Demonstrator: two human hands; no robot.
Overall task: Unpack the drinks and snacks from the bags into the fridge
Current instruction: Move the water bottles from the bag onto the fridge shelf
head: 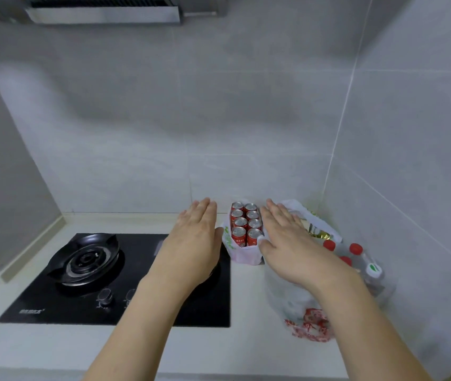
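Several red drink cans point(246, 224) stand upright in two rows inside a white plastic bag point(242, 255) at the back of the counter. My left hand point(194, 237) hovers flat just left of this bag, fingers straight. My right hand point(284, 237) is flat on the bag's right side, its thumb touching the bag's edge near the front can. Under my right forearm lies a clear plastic bag point(287, 295) with red print; it holds water bottles with red caps point(355, 248). A gold snack packet point(318, 232) shows in another white bag behind my right hand.
A black glass gas hob point(54, 303) with one burner and two knobs fills the counter's left part, partly under my left forearm. Grey tiled walls close the back and right side. A range hood point(103, 12) hangs above. The white counter point(246, 336) runs to the front edge.
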